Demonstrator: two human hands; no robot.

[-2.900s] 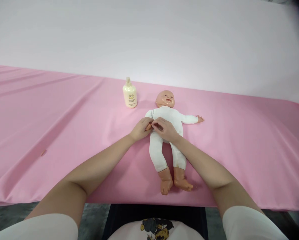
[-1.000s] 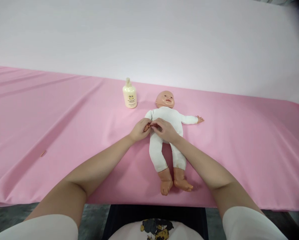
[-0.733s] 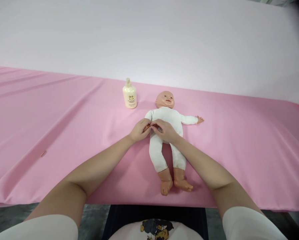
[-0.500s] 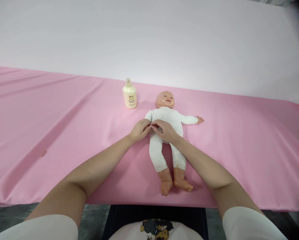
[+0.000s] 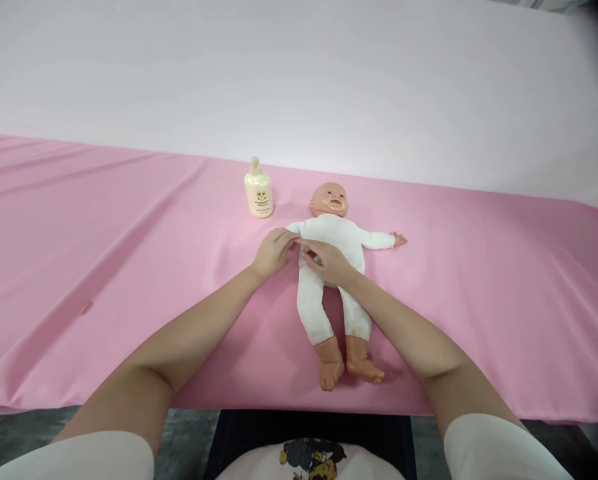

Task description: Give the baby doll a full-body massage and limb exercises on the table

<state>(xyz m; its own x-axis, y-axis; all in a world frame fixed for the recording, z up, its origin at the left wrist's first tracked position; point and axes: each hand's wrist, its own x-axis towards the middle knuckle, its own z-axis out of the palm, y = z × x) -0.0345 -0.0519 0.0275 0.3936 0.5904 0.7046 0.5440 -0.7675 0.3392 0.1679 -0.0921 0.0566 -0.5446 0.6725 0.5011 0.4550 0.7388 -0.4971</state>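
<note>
A baby doll (image 5: pixel 335 231) in a white cloth body lies on its back, head away from me and bare feet towards me. My left hand (image 5: pixel 273 253) is curled around the doll's arm on the left, and the doll's hand there is hidden under my fingers. Over the doll's belly, my right hand (image 5: pixel 329 263) reaches across to the same arm. Its fingers are bent, with the tips on the arm against my left fingertips. The doll's other arm stretches out to the right, untouched.
A cream-coloured pump bottle (image 5: pixel 259 195) stands upright left of the doll's head. The pink cloth (image 5: pixel 143 260) covers the table, with folds on the left. On it lies a small brownish-pink piece (image 5: pixel 87 307). Behind rises a plain white surface (image 5: pixel 289 80).
My left hand has shifted slightly up and left, turning over the doll's arm, so the doll's hand no longer shows. The right fingers have stretched a little further left. The doll stays put.
</note>
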